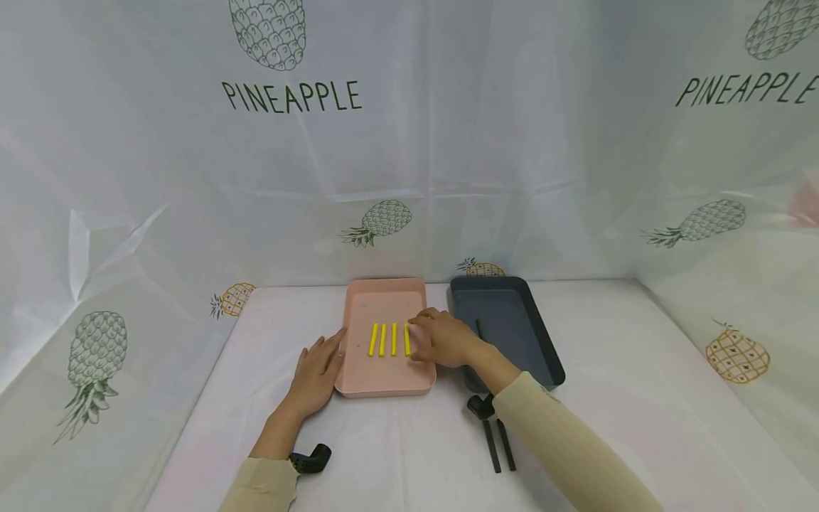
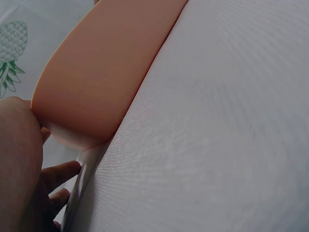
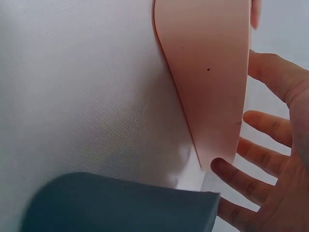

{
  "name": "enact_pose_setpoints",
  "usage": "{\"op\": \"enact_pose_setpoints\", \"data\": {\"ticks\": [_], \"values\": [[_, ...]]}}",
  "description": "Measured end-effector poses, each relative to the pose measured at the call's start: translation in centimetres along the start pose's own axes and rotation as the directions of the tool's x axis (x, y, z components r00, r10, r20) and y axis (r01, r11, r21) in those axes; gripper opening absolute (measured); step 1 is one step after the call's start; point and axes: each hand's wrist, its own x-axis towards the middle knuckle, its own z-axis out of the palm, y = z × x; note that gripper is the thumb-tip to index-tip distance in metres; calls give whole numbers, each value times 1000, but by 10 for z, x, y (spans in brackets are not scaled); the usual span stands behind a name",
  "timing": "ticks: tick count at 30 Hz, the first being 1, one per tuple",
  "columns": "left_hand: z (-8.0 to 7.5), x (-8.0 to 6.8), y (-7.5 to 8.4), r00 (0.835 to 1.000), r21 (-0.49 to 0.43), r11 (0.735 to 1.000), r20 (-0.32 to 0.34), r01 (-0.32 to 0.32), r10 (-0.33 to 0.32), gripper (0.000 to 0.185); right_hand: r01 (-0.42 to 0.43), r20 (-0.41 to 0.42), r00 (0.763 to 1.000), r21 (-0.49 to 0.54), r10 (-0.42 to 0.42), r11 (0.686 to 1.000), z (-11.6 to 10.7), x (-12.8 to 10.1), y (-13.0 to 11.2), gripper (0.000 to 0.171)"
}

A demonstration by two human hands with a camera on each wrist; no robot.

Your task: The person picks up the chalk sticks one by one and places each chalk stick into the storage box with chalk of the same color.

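Four yellow sticks (image 1: 389, 340) lined up in pink tray (image 1: 382, 380); right hand (image 1: 444, 339) loose-fingered at 3 o'clock stick, left hand (image 1: 318, 372) flat, steadying tray's 9 o'clock rim.

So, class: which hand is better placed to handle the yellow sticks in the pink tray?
Probably the right hand: its fingertips lie by the yellow sticks inside the pink tray. The left hand rests flat at the tray's outer edge.

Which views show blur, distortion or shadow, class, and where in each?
Head view: even, soft light, sharp focus, wide-angle bending at the edges; faint shadow under the pink tray. Left wrist view: left hand blurred, very close. Right wrist view: grey tray soft-edged, cloth weave crisp.
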Motion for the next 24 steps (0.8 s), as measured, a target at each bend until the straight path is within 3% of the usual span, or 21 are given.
{"op": "enact_pose_setpoints", "data": {"ticks": [24], "values": [[1,1,0,1000,17,1000,-1,1,-1,51,42,-82,996,76,-36,996,-7,-40,2,73]]}}
